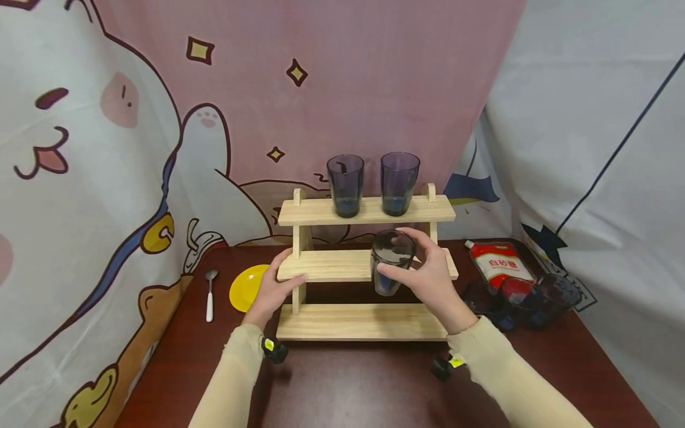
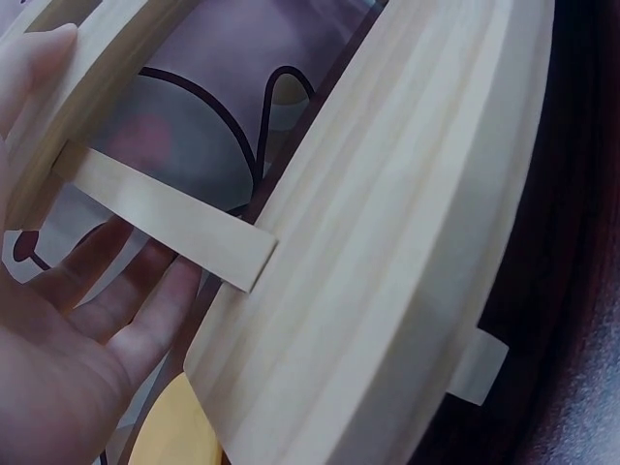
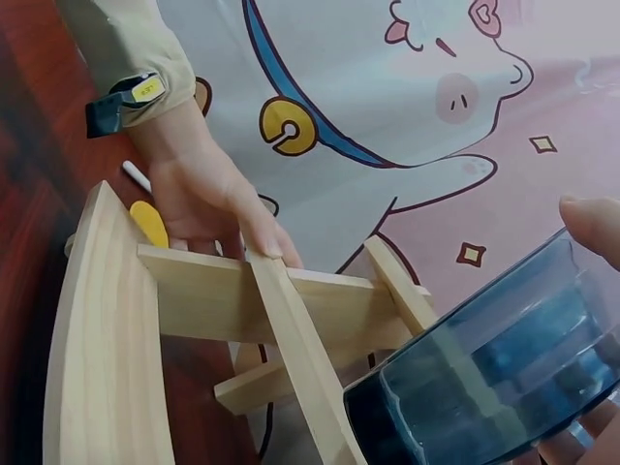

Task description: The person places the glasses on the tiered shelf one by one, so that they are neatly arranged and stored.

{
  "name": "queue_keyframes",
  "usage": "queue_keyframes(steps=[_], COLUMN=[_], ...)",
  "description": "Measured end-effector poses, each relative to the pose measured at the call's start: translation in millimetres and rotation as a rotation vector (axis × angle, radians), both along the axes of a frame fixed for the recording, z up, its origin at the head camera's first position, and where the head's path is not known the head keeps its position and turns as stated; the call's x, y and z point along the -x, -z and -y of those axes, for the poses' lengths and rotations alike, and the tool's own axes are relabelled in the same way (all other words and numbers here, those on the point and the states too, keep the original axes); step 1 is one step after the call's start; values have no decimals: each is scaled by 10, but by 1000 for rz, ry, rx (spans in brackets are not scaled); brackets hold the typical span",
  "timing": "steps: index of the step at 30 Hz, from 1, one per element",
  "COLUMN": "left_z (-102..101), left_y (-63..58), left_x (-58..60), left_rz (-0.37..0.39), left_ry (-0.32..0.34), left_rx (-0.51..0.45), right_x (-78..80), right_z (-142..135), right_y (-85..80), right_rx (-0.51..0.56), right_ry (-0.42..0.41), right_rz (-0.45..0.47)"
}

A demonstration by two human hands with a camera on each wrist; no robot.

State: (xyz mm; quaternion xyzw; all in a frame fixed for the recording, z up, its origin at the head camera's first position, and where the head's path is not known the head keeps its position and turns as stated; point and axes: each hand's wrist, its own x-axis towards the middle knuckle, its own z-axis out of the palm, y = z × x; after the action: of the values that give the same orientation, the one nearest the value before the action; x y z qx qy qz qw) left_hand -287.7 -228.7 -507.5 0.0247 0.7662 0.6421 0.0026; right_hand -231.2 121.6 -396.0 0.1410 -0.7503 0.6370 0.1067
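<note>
A three-tier wooden shelf [image 1: 369, 324] stands on the table. My left hand [image 1: 273, 292] grips the left end of its middle board, thumb on the front edge and fingers behind, as the left wrist view also shows. In my right hand [image 1: 428, 279] is a bluish glass tumbler [image 1: 386, 261], pinched between thumb and fingers. It overlaps the front of the middle board toward the right; in the right wrist view the tumbler's [image 3: 484, 368] base is close to the board's edge. Two similar tumblers, a left one [image 1: 345, 184] and a right one [image 1: 399, 181], stand upright on the top board.
Left of the shelf lie a yellow plate [image 1: 242, 291] and a white-handled spoon [image 1: 210, 297]. A red and white packet [image 1: 500, 261] lies at the right back. Several dark tumblers [image 1: 551, 300] stand in front of it. Behind hangs a patterned cloth [image 1: 342, 89].
</note>
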Motion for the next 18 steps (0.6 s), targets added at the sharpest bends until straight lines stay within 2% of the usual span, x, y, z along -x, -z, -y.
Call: queue_keyframes(steps=[8, 18], left_z=[-16, -5], left_y=[-18, -5], left_x=[-18, -10], left_rz=[-42, -33], left_ry=[-13, -14], left_rx=[4, 5], right_x=[155, 339], right_z=[204, 417], right_y=[-28, 22], right_rx=[53, 48], right_ry=[-40, -67], right_rz=[9, 10])
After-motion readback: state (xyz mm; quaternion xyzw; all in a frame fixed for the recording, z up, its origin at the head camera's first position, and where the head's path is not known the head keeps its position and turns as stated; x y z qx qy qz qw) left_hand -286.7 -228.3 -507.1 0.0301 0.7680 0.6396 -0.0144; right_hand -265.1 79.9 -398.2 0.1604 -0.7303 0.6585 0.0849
